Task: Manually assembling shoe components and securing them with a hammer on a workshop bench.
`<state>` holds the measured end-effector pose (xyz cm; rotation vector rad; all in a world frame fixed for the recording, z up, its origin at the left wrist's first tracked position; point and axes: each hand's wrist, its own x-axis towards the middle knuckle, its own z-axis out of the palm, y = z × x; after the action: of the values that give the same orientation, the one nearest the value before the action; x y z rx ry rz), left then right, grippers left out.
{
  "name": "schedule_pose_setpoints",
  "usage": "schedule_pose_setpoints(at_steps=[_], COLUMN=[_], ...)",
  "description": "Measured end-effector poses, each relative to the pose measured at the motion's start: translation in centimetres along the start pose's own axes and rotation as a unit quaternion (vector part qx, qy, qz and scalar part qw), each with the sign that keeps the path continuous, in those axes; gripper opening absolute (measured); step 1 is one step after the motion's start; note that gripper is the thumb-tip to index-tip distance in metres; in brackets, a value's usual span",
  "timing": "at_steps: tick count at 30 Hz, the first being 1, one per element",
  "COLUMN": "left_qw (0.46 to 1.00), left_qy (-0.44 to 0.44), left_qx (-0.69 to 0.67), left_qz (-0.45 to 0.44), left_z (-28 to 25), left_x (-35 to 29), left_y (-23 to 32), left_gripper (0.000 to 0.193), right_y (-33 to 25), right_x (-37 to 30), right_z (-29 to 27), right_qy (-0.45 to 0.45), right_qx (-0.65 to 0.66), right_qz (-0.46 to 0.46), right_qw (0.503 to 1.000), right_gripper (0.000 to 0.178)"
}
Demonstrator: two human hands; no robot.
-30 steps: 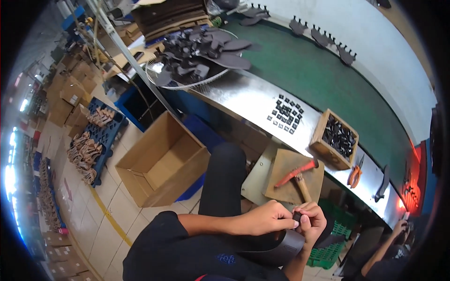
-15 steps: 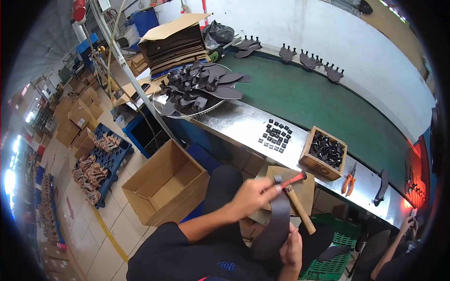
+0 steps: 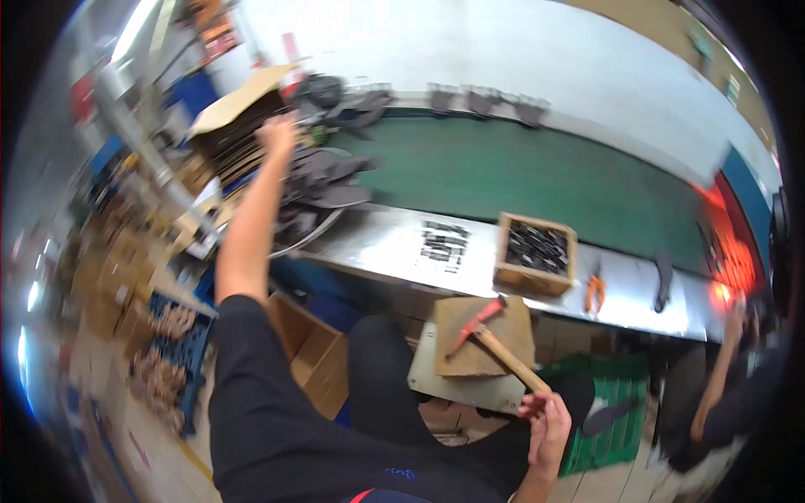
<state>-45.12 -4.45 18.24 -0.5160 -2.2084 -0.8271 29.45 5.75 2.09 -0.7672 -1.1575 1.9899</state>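
Although blur softens the far left, the left hand (image 3: 277,132) shows against the cardboard stack (image 3: 231,149), near the heaped soles (image 3: 327,186); its fingers look drawn together, and whether it holds anything cannot be told. The right hand (image 3: 547,426), fingers partly curled, meets the butt of the hammer (image 3: 503,354); a firm grip cannot be confirmed. The hammer lies on a worn tan pad (image 3: 518,323), its long red head across the surface, its handle running toward the right hand. Assessment: heavy at the head, rigid, unlikely to break; the wooden handle (pale, slim, rounded) is best taken along its outer half. The soles, dark grey, flat and matt, overlap in a round wire basket (image 3: 314,237) at the left end of the metal desk (image 3: 369,236); judged light and slightly flexible, they are best taken by one edge. A plain wooden box (image 3: 530,280) contains small, angular black pieces (image 3: 537,249).
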Motion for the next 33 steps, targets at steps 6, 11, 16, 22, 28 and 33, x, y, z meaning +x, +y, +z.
schedule_pose_setpoints(at_steps=[6,11,16,22,28,33], left_qw=[0.949,0.954,0.987,0.807,0.749,0.627], left_qy=[-0.133,-0.032,-0.021,-0.422,-0.375,-0.381], left_qx=[0.247,0.276,-0.014,-0.409,-0.522,-0.638], left_qz=[-0.147,-0.113,0.16,-0.057,-0.161,-0.234], left_z=[1.2,0.2,-2.9,-8.6,-4.9,-4.0], left_x=[0.3,0.8,-14.1,-39.0,-46.9,-47.9], left_y=[-12.9,-10.8,3.7,15.2,18.1,17.4], left_gripper=[0.064,0.071,0.042,0.039,0.043,0.044], right_y=[-0.9,-0.8,2.7,10.1,13.3,15.2], right_x=[1.6,2.9,10.4,19.6,20.7,14.5], right_z=[-1.3,-4.0,-8.6,-2.0,0.3,-2.6], right_qy=[0.047,0.077,0.037,-0.114,-0.155,-0.14], right_qx=[-0.017,-0.162,-0.194,-0.174,-0.076,-0.042], right_qz=[-0.011,-0.085,-0.026,-0.072,-0.055,-0.039], right_qw=[0.999,0.98,0.98,0.975,0.983,0.988], right_gripper=[0.027,0.033,0.035,0.033,0.036,0.037])
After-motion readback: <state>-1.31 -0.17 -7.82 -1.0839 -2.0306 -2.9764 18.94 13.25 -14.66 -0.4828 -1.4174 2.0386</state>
